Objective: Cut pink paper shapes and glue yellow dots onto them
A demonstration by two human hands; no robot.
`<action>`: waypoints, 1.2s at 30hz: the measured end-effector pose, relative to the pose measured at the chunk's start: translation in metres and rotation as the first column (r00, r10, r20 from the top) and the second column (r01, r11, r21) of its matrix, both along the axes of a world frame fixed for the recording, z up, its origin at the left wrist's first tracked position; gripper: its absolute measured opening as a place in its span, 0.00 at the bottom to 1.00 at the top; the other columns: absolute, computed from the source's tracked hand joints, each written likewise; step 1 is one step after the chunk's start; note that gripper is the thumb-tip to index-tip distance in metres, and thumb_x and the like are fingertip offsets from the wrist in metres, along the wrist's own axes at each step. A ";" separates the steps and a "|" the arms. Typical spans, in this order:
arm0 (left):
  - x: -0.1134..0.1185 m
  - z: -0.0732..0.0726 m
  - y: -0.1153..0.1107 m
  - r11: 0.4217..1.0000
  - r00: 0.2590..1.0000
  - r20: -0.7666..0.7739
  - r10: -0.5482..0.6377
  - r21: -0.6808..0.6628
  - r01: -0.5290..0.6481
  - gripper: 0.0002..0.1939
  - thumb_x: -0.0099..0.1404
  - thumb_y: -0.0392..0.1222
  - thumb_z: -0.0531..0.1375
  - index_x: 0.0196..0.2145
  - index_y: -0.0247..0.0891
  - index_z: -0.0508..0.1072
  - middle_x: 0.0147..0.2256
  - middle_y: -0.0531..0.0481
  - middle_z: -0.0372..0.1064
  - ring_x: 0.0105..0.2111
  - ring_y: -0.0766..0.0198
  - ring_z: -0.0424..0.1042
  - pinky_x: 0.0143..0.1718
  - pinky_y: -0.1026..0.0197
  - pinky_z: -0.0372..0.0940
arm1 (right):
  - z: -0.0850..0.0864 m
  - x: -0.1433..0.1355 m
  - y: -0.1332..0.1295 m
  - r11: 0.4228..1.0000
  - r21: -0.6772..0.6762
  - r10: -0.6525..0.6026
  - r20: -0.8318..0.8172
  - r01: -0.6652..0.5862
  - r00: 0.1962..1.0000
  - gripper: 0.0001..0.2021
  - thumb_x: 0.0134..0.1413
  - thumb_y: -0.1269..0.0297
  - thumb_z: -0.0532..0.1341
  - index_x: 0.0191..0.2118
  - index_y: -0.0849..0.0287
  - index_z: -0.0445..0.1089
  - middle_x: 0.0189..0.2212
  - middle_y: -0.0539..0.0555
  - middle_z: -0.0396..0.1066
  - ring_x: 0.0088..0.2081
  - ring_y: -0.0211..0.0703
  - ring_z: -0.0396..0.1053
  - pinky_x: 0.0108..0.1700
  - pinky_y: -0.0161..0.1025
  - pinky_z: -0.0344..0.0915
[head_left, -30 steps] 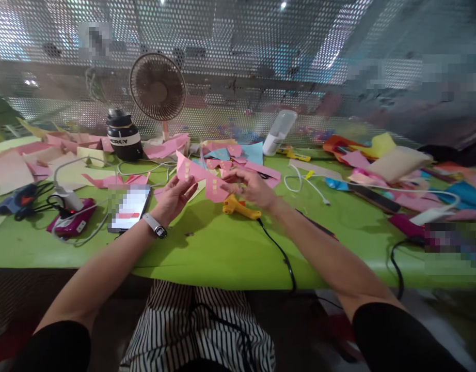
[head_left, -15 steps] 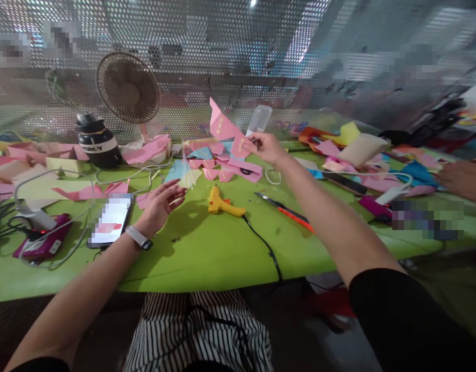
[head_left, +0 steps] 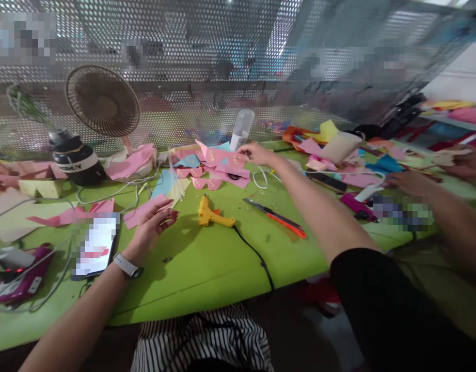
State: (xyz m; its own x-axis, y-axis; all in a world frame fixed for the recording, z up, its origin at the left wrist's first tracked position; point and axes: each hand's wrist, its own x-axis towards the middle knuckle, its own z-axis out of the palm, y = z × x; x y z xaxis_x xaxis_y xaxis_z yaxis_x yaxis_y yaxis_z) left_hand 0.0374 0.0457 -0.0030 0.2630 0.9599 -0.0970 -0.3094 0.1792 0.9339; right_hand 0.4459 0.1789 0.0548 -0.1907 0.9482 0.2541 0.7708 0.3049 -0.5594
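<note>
Near the back of the green table, my right hand (head_left: 255,154) pinches the edge of a pink paper piece (head_left: 218,156) with small yellow marks, which lies over other pink and blue papers. My left hand (head_left: 155,225) hovers left of the yellow glue gun (head_left: 215,214), fingers apart and slightly curled, with nothing in it. Pink mask-like cutouts (head_left: 207,183) lie behind the glue gun. To its right rests an orange and black utility knife (head_left: 276,217).
A phone (head_left: 96,245) and a purple power strip (head_left: 27,274) are at the left. Behind them stand a black bottle (head_left: 77,160) and a fan (head_left: 102,101). A clear bottle (head_left: 241,126) stands at the back. Another person's hands (head_left: 410,183) are at the right.
My right hand has lowered the raised pink paper onto the pile. The view has shifted, and more of the other person's hands and arm shows at the right.
</note>
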 end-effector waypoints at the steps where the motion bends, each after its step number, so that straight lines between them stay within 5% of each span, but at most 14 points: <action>1: 0.000 0.000 0.000 1.000 1.000 -0.007 0.003 0.000 -0.003 0.22 0.56 0.43 0.71 0.47 0.38 0.77 0.34 0.49 0.79 0.35 0.65 0.78 0.41 0.62 0.71 | -0.001 0.001 0.003 1.000 -0.020 0.003 0.014 -0.002 1.000 0.10 0.51 0.57 0.68 0.30 0.59 0.76 0.26 0.52 0.75 0.29 0.41 0.67 0.35 0.38 0.65; 5: -0.002 -0.001 0.002 1.000 1.000 -0.016 -0.001 -0.010 0.001 0.21 0.55 0.43 0.71 0.46 0.38 0.77 0.33 0.48 0.79 0.35 0.63 0.78 0.40 0.62 0.72 | -0.007 0.008 0.013 0.997 -0.056 -0.048 0.007 0.048 0.999 0.05 0.49 0.65 0.70 0.33 0.60 0.79 0.31 0.54 0.79 0.33 0.43 0.72 0.41 0.40 0.69; 11: -0.003 -0.002 0.003 0.999 1.000 0.012 0.002 -0.044 -0.001 0.20 0.55 0.43 0.72 0.45 0.38 0.79 0.31 0.49 0.78 0.34 0.64 0.78 0.39 0.63 0.72 | -0.017 0.012 0.023 0.983 0.044 -0.175 -0.020 0.176 0.984 0.12 0.56 0.66 0.64 0.44 0.66 0.78 0.40 0.62 0.80 0.39 0.46 0.75 0.45 0.42 0.70; 19: -0.004 -0.002 0.003 0.999 1.000 -0.008 0.006 -0.051 -0.006 0.20 0.54 0.44 0.73 0.44 0.37 0.78 0.31 0.49 0.78 0.34 0.64 0.78 0.40 0.62 0.72 | -0.033 -0.037 0.024 0.999 -0.020 -0.040 0.038 0.041 0.998 0.09 0.49 0.74 0.65 0.38 0.61 0.80 0.35 0.56 0.82 0.34 0.42 0.75 0.41 0.36 0.69; 25: -0.004 -0.005 0.004 0.997 0.999 0.037 0.017 -0.082 -0.014 0.22 0.52 0.44 0.75 0.43 0.36 0.79 0.30 0.50 0.77 0.31 0.67 0.77 0.38 0.65 0.72 | -0.027 -0.040 0.031 0.984 0.082 -0.158 0.030 0.155 0.987 0.13 0.59 0.65 0.61 0.46 0.63 0.78 0.39 0.60 0.81 0.39 0.47 0.76 0.43 0.39 0.68; 30: -0.006 -0.007 0.004 0.996 0.999 0.049 0.020 -0.092 -0.015 0.23 0.52 0.45 0.75 0.44 0.35 0.79 0.30 0.50 0.77 0.31 0.68 0.76 0.38 0.65 0.71 | -0.021 -0.047 0.032 0.972 0.087 -0.219 0.020 0.216 0.976 0.20 0.68 0.58 0.54 0.57 0.61 0.73 0.28 0.55 0.79 0.33 0.45 0.75 0.39 0.37 0.67; 36: -0.003 -0.004 0.001 0.992 0.998 0.048 0.041 -0.122 -0.035 0.22 0.51 0.44 0.75 0.43 0.35 0.79 0.30 0.50 0.78 0.32 0.66 0.77 0.39 0.64 0.71 | -0.018 -0.056 -0.002 0.978 0.206 -0.072 0.249 0.019 0.966 0.19 0.70 0.58 0.53 0.57 0.56 0.75 0.38 0.58 0.81 0.37 0.48 0.75 0.40 0.39 0.65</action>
State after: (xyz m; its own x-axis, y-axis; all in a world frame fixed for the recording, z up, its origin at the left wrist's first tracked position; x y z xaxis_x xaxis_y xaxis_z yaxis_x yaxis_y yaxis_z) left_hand 0.0339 0.0464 -0.0071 0.2337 0.9514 -0.2007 -0.3641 0.2770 0.8892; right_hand 0.3897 0.1768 0.0365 -0.2314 0.8918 0.3888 0.8947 0.3521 -0.2749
